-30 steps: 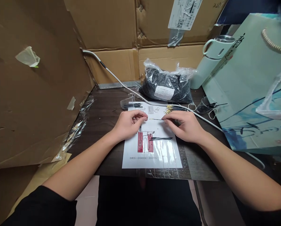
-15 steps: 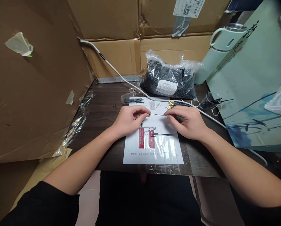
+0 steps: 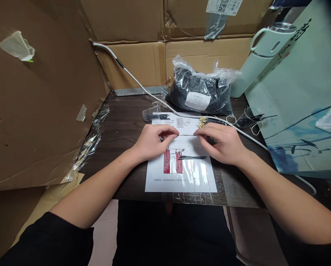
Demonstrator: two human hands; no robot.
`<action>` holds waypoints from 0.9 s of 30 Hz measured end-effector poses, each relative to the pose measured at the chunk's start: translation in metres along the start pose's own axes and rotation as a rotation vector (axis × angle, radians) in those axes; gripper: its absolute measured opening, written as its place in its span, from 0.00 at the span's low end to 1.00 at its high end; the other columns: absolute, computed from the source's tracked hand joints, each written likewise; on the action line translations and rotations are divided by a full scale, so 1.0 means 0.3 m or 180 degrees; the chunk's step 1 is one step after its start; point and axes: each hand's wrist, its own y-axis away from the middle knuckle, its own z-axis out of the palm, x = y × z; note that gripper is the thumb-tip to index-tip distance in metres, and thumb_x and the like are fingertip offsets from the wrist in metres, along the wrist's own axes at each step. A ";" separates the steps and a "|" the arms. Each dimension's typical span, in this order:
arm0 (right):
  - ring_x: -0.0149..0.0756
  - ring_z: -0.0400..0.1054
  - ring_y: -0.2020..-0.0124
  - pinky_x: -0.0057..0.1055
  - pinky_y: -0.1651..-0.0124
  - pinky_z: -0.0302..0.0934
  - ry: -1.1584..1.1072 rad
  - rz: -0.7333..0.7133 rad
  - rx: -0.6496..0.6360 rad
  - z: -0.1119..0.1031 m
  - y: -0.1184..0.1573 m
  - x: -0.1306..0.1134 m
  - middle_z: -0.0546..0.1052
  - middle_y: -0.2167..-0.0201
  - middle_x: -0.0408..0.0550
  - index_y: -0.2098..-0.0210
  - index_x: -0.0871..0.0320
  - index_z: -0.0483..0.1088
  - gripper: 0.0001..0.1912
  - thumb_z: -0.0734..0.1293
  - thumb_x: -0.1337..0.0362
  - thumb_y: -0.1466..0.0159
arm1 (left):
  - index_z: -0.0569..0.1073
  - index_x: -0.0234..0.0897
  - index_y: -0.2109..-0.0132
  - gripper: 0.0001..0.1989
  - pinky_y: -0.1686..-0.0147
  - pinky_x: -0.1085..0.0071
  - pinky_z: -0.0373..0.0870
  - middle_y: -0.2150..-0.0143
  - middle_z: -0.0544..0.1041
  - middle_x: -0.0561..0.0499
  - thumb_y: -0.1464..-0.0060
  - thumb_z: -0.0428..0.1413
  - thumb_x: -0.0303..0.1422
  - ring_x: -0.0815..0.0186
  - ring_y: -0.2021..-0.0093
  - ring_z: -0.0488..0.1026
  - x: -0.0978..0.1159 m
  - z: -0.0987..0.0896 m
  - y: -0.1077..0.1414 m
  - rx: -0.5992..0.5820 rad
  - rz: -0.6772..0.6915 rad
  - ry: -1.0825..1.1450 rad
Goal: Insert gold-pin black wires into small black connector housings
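Observation:
My left hand (image 3: 155, 139) and my right hand (image 3: 222, 142) face each other above a printed white sheet (image 3: 182, 184). Between their pinched fingertips runs a thin dark wire (image 3: 186, 135), held level at both ends. The fingers cover its tips, so what sits on them cannot be made out. Just beyond my right hand lies a bundle of black wires with gold-coloured ends (image 3: 205, 122). Farther left, thin black pieces (image 3: 161, 116) rest in and at the mouth of a clear plastic cup (image 3: 150, 112) lying on its side.
Behind the sheet stands a clear bag of black strands (image 3: 202, 90). A white cable (image 3: 137, 83) crosses the dark table (image 3: 118, 129). To the right are a tilted cup with black pieces (image 3: 247, 117) and a pale green bottle (image 3: 254, 68). Cardboard walls (image 3: 43, 111) enclose the left and back.
Both hands keep their pinch on the wire; the gold-coloured bit seen earlier by my left fingertips shows less now. The view has shifted slightly.

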 end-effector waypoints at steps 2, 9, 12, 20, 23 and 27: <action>0.42 0.77 0.64 0.42 0.59 0.72 -0.0021 -0.0014 -0.0025 0.001 -0.001 -0.003 0.84 0.62 0.52 0.54 0.54 0.80 0.10 0.65 0.66 0.26 | 0.88 0.39 0.55 0.07 0.55 0.64 0.82 0.55 0.89 0.47 0.35 0.64 0.33 0.59 0.58 0.86 0.001 0.003 0.003 -0.0002 0.0061 -0.0032; 0.42 0.77 0.65 0.41 0.59 0.70 -0.0074 0.0031 0.0012 0.004 -0.001 -0.010 0.83 0.63 0.50 0.56 0.54 0.80 0.09 0.65 0.66 0.26 | 0.88 0.40 0.55 0.07 0.55 0.65 0.82 0.55 0.89 0.49 0.35 0.64 0.31 0.60 0.58 0.86 0.007 0.006 0.007 0.0036 0.0239 -0.0112; 0.40 0.76 0.66 0.39 0.61 0.69 -0.0123 0.0163 -0.0003 0.006 0.000 -0.015 0.84 0.64 0.49 0.58 0.55 0.79 0.09 0.66 0.66 0.26 | 0.88 0.40 0.55 0.07 0.56 0.65 0.82 0.56 0.89 0.49 0.35 0.64 0.31 0.60 0.59 0.86 0.009 0.005 0.007 0.0078 0.0313 -0.0196; 0.39 0.77 0.67 0.38 0.61 0.69 -0.0132 0.0159 0.0055 0.015 0.001 -0.016 0.84 0.65 0.48 0.59 0.55 0.79 0.08 0.66 0.66 0.27 | 0.88 0.39 0.56 0.06 0.57 0.67 0.82 0.56 0.89 0.49 0.36 0.66 0.30 0.61 0.60 0.86 0.006 0.005 0.007 0.0134 0.0311 -0.0098; 0.39 0.76 0.67 0.38 0.62 0.69 -0.0117 -0.0028 0.0113 0.015 0.001 -0.012 0.84 0.65 0.49 0.57 0.56 0.79 0.08 0.66 0.66 0.26 | 0.88 0.39 0.54 0.06 0.56 0.67 0.83 0.55 0.89 0.49 0.36 0.66 0.31 0.61 0.59 0.86 0.007 0.005 0.006 0.0136 0.0235 0.0019; 0.38 0.74 0.68 0.38 0.63 0.68 -0.0121 -0.0158 0.0141 0.017 0.001 -0.013 0.82 0.65 0.49 0.56 0.56 0.79 0.07 0.67 0.68 0.26 | 0.87 0.38 0.53 0.06 0.56 0.68 0.83 0.55 0.89 0.48 0.35 0.66 0.30 0.62 0.59 0.86 0.008 0.009 0.008 0.0103 0.0219 0.0113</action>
